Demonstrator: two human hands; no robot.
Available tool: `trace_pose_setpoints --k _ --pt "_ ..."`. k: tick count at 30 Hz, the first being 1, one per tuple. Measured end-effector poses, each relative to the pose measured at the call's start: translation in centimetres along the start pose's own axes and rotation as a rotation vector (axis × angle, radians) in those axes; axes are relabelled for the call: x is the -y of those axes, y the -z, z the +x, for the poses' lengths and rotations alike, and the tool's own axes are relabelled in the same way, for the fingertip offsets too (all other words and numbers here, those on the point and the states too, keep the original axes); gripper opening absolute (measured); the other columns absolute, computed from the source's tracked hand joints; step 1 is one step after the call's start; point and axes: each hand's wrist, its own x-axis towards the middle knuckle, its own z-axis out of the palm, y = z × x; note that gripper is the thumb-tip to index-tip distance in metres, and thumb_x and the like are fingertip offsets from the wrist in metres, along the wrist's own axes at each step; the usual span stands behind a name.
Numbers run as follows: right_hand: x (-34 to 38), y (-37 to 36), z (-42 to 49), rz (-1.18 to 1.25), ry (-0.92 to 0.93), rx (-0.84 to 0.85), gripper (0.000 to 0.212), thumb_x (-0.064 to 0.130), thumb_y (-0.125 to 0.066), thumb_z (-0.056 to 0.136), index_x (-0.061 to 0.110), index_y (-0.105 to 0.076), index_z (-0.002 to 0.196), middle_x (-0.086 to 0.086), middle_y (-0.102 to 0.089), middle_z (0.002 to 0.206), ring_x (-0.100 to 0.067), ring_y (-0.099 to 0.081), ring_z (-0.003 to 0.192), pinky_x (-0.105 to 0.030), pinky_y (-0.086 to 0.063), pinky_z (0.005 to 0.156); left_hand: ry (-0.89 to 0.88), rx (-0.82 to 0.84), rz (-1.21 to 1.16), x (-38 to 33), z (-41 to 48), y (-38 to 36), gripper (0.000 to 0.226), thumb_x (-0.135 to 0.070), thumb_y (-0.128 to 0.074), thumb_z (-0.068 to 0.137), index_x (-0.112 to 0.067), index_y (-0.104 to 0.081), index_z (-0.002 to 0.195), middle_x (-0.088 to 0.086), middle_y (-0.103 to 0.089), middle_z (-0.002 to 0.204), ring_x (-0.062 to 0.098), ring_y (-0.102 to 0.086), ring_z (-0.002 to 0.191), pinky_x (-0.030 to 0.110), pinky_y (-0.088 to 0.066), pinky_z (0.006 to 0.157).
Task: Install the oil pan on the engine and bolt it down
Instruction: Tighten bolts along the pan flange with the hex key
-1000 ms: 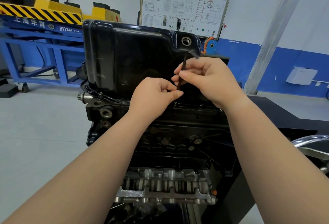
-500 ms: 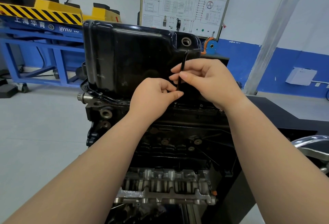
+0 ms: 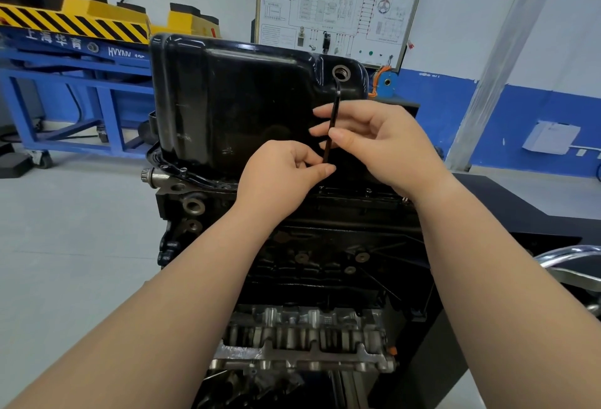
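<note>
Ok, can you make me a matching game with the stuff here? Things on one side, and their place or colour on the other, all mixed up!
Things:
1. oil pan
2. hex key
3. ramp
4. diagram board

Place or colour:
A. pinched by the left hand and right hand
B. yellow with black stripes
C. sits on top of the engine
D. white, with drawings on it

Pairs: 1-C, 2-A, 3-B, 4-D.

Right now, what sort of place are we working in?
Most likely an automotive training workshop: a bare engine carrying a black oil pan, a wiring-diagram training board with an instrument cluster, and a blue lift with hazard stripes.
</note>
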Motion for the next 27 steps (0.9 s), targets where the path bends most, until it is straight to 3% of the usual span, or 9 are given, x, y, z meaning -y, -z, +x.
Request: trace_pose_setpoints --k 4,7,10,14,15,18,21,24,27 --pt "0.08 -0.16 0.08 -0.043 -0.010 0.001 0.017 0.005 -0.055 0.091 0.016 -0.067 0.095 0.005 -0.072 0.085 -0.008 -0.068 0.077 -0.018 -0.054 0.078 -0.007 -0.009 0.008 0.06 0.02 -0.09 0.019 -0.034 -0.070 0.080 -0.033 -0.061 0.063 -0.016 -0.047 0.038 -0.001 -0.043 0.040 0.027 -0.046 0.059" --pt "0.07 -0.43 0.29 -0.096 -0.005 -0.042 0.010 0.012 -0.063 0.087 0.021 -0.063 0.082 0.004 -0.070 0.075 -0.006 -0.066 0.066 -0.022 -0.055 0.072 -0.021 -0.011 0.026 0.06 -0.01 -0.10 0.019 -0.037 -0.070 0.079 -0.033 -0.062 0.063 -0.015 -0.046 0.038 -0.001 -0.042 0.040 0.021 -0.040 0.052" --pt "-0.09 -0.70 0.22 -0.137 0.005 -0.102 0.018 0.020 -0.070 0.082 0.025 -0.056 0.072 0.004 -0.065 0.064 -0.010 -0.065 0.063 -0.023 -0.054 0.068 -0.026 -0.010 0.028 0.13 0.01 -0.09 0.019 -0.038 -0.070 0.078 -0.033 -0.062 0.062 -0.013 -0.046 0.039 -0.001 -0.042 0.040 0.019 -0.037 0.051" --pt "-0.11 -0.53 0.17 -0.121 0.006 -0.084 0.010 0.020 -0.069 0.084 0.025 -0.062 0.079 -0.001 -0.069 0.074 -0.020 -0.067 0.073 -0.030 -0.055 0.075 -0.017 0.004 0.016 0.18 0.05 -0.07 0.019 -0.036 -0.070 0.079 -0.031 -0.063 0.063 -0.016 -0.047 0.039 -0.001 -0.043 0.041 0.021 -0.041 0.053" --pt "-0.08 -0.43 0.15 -0.100 0.005 -0.055 0.005 0.018 -0.066 0.086 0.023 -0.065 0.086 0.000 -0.071 0.081 -0.018 -0.068 0.078 -0.029 -0.055 0.078 -0.016 0.007 0.017 0.18 0.05 -0.08 0.019 -0.036 -0.069 0.080 -0.032 -0.063 0.063 -0.017 -0.047 0.039 -0.001 -0.043 0.041 0.021 -0.040 0.053" --pt "-0.06 -0.18 0.03 -0.059 0.005 0.012 0.019 0.009 -0.058 0.091 0.021 -0.066 0.103 0.007 -0.072 0.093 -0.002 -0.067 0.088 -0.019 -0.051 0.086 -0.019 0.005 0.025 0.16 0.05 -0.08 0.020 -0.035 -0.069 0.081 -0.034 -0.060 0.063 -0.019 -0.048 0.040 -0.003 -0.044 0.041 0.020 -0.037 0.052" --pt "-0.03 -0.03 0.08 -0.060 -0.009 0.013 0.017 0.006 -0.057 0.090 0.017 -0.068 0.096 0.007 -0.072 0.087 -0.001 -0.068 0.084 -0.019 -0.052 0.084 -0.018 0.003 0.031 0.14 0.03 -0.10 0.018 -0.036 -0.069 0.080 -0.035 -0.061 0.064 -0.018 -0.048 0.039 -0.003 -0.045 0.042 0.023 -0.045 0.055" --pt "-0.13 -0.29 0.15 -0.069 -0.019 -0.060 0.005 0.012 -0.064 0.086 0.017 -0.067 0.084 0.005 -0.071 0.077 -0.007 -0.068 0.073 -0.024 -0.055 0.077 -0.023 0.000 0.030 0.08 -0.03 -0.07 0.017 -0.037 -0.069 0.080 -0.036 -0.061 0.064 -0.018 -0.047 0.039 -0.003 -0.044 0.041 0.021 -0.039 0.052" --pt "-0.40 -0.75 0.18 -0.137 -0.007 -0.153 0.020 0.024 -0.073 0.079 0.025 -0.057 0.068 0.007 -0.061 0.061 -0.005 -0.057 0.058 -0.021 -0.051 0.066 -0.025 0.003 0.035 0.01 -0.04 -0.02 0.018 -0.038 -0.070 0.079 -0.035 -0.060 0.063 -0.018 -0.046 0.038 -0.003 -0.044 0.041 0.020 -0.036 0.051"
